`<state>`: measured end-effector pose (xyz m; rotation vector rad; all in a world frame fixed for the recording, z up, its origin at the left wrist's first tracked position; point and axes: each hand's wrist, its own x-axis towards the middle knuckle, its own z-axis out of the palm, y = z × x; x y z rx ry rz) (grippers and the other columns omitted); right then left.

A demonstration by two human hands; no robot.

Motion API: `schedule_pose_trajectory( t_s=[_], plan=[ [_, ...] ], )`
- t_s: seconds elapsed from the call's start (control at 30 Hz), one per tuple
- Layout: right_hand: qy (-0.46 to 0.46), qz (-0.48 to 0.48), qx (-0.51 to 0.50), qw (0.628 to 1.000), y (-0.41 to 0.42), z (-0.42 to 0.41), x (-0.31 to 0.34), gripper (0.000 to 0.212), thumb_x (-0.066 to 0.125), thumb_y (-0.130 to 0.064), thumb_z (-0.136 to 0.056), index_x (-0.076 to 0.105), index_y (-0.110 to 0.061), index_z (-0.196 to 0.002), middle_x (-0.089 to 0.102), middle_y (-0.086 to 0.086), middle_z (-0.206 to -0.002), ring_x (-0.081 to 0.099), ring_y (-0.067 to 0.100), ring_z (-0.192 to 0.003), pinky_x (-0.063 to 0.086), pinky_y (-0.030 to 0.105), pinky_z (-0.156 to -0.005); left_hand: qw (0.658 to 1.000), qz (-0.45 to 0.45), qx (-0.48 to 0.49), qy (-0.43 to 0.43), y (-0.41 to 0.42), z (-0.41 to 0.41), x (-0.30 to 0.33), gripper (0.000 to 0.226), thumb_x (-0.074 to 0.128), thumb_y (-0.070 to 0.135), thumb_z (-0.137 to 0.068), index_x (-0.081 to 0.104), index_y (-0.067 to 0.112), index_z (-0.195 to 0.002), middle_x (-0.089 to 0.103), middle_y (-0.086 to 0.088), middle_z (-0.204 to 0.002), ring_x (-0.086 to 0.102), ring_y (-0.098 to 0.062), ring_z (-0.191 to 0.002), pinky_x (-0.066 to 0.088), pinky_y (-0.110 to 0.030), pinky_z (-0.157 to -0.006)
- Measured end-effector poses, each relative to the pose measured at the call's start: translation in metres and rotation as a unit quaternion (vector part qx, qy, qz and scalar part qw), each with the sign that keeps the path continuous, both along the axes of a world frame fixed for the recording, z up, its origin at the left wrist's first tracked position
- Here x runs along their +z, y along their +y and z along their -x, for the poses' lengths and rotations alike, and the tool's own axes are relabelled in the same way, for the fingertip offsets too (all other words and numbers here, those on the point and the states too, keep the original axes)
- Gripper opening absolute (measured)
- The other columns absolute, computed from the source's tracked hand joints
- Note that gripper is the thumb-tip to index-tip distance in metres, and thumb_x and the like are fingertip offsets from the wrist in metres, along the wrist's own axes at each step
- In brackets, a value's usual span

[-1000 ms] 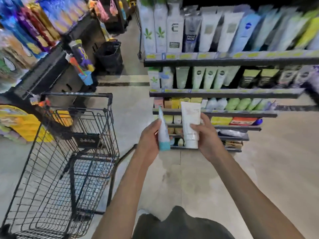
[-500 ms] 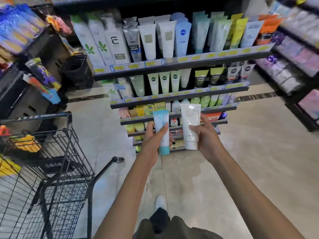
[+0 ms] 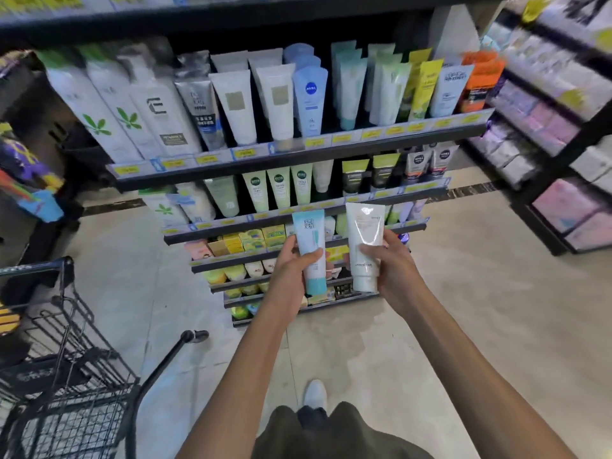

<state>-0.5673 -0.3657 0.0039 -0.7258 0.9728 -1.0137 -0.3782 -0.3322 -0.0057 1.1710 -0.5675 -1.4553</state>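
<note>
Shelf unit [image 3: 298, 156] stocked with upright tubes (blue Nivea tube [image 3: 310, 101] on top row); black wire cart [image 3: 66, 385] left of shelf unit; pastel packs [image 3: 563, 207] right of shelf unit

The head-worn camera looks forward and down at nearby shelves [image 3: 298, 159] and floor [image 3: 463, 326].

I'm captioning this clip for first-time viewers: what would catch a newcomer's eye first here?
Two tubes are held up side by side at the centre: the left hand grips a teal-and-white tube, the right hand a white tube. Behind them rise shop shelves packed with more tubes, and a black shopping cart stands at the lower left.
</note>
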Motion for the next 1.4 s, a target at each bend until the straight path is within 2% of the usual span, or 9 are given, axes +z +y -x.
schedule_pose_trajectory(
  t_s=[0.07,0.27,0.4,0.53,0.73,0.93,1.1,1.23,1.4],
  plan=[
    [0.015,0.008,-0.001,1.0,-0.016,0.001,0.0,0.054,0.075,-0.006,-0.077,0.06,-0.013,-0.13,0.073,0.015,-0.114,0.069,0.039,-0.1,0.054,0.058,-0.092,1.0,0.0,-0.002,-0.003,-0.019,-0.002,-0.005,0.042,0.07,0.0,-0.089,0.057,0.015,-0.126,0.062,-0.029,-0.121,0.067,-0.034,-0.081,0.06,-0.045,-0.072],
    [0.036,-0.004,0.007,0.999,-0.054,0.008,-0.007,0.046,0.067,0.002,-0.091,0.058,-0.015,-0.133,0.075,0.011,-0.111,0.075,0.028,-0.088,0.057,0.043,-0.078,0.999,-0.009,0.008,-0.03,-0.06,0.0,-0.013,0.04,0.065,-0.002,-0.091,0.059,0.022,-0.122,0.068,-0.023,-0.122,0.068,-0.033,-0.089,0.055,-0.058,-0.089],
    [0.037,-0.011,0.02,0.999,-0.083,0.012,-0.015,0.057,0.077,-0.004,-0.084,0.057,-0.014,-0.136,0.073,0.013,-0.121,0.074,0.032,-0.101,0.058,0.042,-0.077,0.999,-0.022,0.026,-0.039,-0.079,0.001,-0.021,0.04,0.066,-0.002,-0.091,0.059,0.023,-0.122,0.071,-0.02,-0.116,0.068,-0.036,-0.09,0.054,-0.061,-0.092],
    [0.039,-0.018,0.044,0.998,-0.11,0.017,-0.018,0.05,0.072,0.001,-0.089,0.056,-0.013,-0.134,0.073,0.013,-0.12,0.075,0.029,-0.098,0.059,0.04,-0.076,0.997,-0.038,0.059,-0.032,-0.091,0.011,-0.02,0.044,0.065,-0.003,-0.092,0.057,0.023,-0.126,0.07,-0.021,-0.122,0.067,-0.037,-0.095,0.054,-0.06,-0.092],
    [0.021,-0.028,0.076,0.996,-0.145,0.029,-0.024,0.056,0.073,0.004,-0.087,0.054,-0.015,-0.136,0.072,0.014,-0.126,0.071,0.042,-0.108,0.058,0.052,-0.092,0.994,-0.042,0.089,-0.042,-0.109,0.032,-0.017,0.054,0.07,-0.006,-0.087,0.053,0.021,-0.131,0.067,-0.025,-0.125,0.067,-0.032,-0.089,0.055,-0.049,-0.087],
    [0.008,-0.026,0.093,0.995,-0.158,0.05,-0.024,0.057,0.071,0.003,-0.089,0.052,-0.014,-0.139,0.071,0.015,-0.127,0.072,0.043,-0.105,0.059,0.048,-0.086,0.988,-0.053,0.106,-0.102,-0.133,0.055,-0.01,0.068,0.087,0.014,-0.063,0.057,0.035,-0.12,0.069,-0.002,-0.128,0.068,-0.029,-0.116,0.052,-0.062,-0.099],
    [0.006,-0.031,0.097,0.995,-0.161,0.067,-0.017,0.054,0.068,0.003,-0.091,0.053,-0.016,-0.139,0.073,0.013,-0.124,0.076,0.033,-0.096,0.061,0.04,-0.068,0.983,-0.008,0.115,-0.144,-0.149,0.069,0.007,0.062,0.081,0.005,-0.081,0.053,0.027,-0.131,0.067,-0.002,-0.129,0.068,-0.025,-0.115,0.059,-0.048,-0.095],
    [0.009,-0.019,0.091,0.996,-0.163,0.075,-0.016,0.055,0.069,0.002,-0.09,0.053,-0.015,-0.14,0.07,0.017,-0.127,0.073,0.038,-0.101,0.059,0.043,-0.076,0.974,0.056,0.118,-0.183,-0.172,0.077,0.035,0.058,0.078,0.0,-0.084,0.051,0.022,-0.13,0.067,-0.004,-0.128,0.069,-0.02,-0.112,0.062,-0.032,-0.081],
    [-0.005,-0.014,0.08,0.997,-0.164,0.076,-0.01,0.059,0.07,0.002,-0.088,0.052,-0.017,-0.141,0.07,0.015,-0.127,0.073,0.04,-0.101,0.057,0.046,-0.08,0.953,0.136,0.131,-0.238,-0.21,0.079,0.069,0.059,0.081,0.008,-0.082,0.053,0.023,-0.131,0.064,0.001,-0.133,0.061,-0.014,-0.122,0.059,-0.036,-0.093]
  ],
)
